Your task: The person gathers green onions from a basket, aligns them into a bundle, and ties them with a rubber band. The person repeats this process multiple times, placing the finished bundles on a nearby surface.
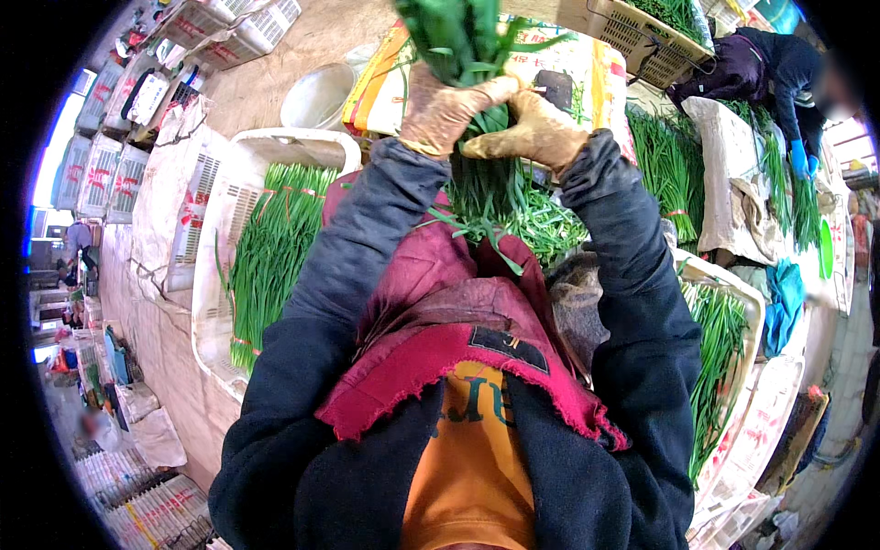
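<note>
A bunch of long green leaves (454, 41), which look like garlic chives, is held up before me, its upper part blurred. My left hand (443, 113), in a stained tan glove, wraps around the bunch. From the other side my right hand (536, 130), gloved alike, closes thumb and fingers around it just below. The leaves hang past both hands towards my maroon apron (426, 268). Beneath them lies a heap of loose leaf pieces (550, 223). Behind the hands is a white and yellow printed sack surface (385, 89) with a small dark block (554, 88) on it.
Left of me stands a white plastic crate (206, 302) of banded chive bundles (282, 240); another crate (753, 295) of chives is at my right. A pale bucket (316, 96) stands beyond. At the upper right a person in blue gloves (801, 161) handles chives.
</note>
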Tool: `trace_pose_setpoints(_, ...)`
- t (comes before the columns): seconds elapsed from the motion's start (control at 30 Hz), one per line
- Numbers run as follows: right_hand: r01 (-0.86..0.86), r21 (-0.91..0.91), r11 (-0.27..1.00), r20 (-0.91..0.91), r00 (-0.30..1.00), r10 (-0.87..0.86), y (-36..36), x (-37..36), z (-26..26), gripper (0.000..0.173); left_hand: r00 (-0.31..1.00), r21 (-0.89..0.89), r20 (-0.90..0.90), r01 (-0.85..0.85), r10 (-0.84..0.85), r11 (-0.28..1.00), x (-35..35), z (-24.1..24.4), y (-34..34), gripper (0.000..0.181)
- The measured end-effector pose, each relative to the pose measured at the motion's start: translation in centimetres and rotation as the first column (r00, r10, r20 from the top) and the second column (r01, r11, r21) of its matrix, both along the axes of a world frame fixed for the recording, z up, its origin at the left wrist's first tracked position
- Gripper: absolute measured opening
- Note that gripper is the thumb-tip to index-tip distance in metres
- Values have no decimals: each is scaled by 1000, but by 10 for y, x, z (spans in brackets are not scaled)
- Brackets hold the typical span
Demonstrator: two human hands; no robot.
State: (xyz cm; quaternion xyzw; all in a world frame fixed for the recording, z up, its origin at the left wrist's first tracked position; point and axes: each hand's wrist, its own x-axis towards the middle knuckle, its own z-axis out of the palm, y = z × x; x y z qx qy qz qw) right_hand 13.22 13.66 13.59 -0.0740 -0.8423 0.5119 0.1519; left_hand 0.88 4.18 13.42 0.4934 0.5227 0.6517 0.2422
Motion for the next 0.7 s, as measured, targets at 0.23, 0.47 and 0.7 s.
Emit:
trace_pose_setpoints(0.23, 45, -782, 622, -307, 841, -446, 23, 88, -35, 43, 860, 75, 508, -103, 51, 992, -52, 8, -77, 29)
trace_pose_setpoints(0.47, 152, -641, 753, -147, 938, -314, -63, 91, -63, 32, 671, 560, 589, 65, -451, 826, -75, -2, -120, 50)
trace_pose_setpoints(0.7, 103, 104, 989, -376, 925, -56, -99, 65, -27, 37, 617, 669, 532, 113, -580, 734, -78, -6, -122, 47)
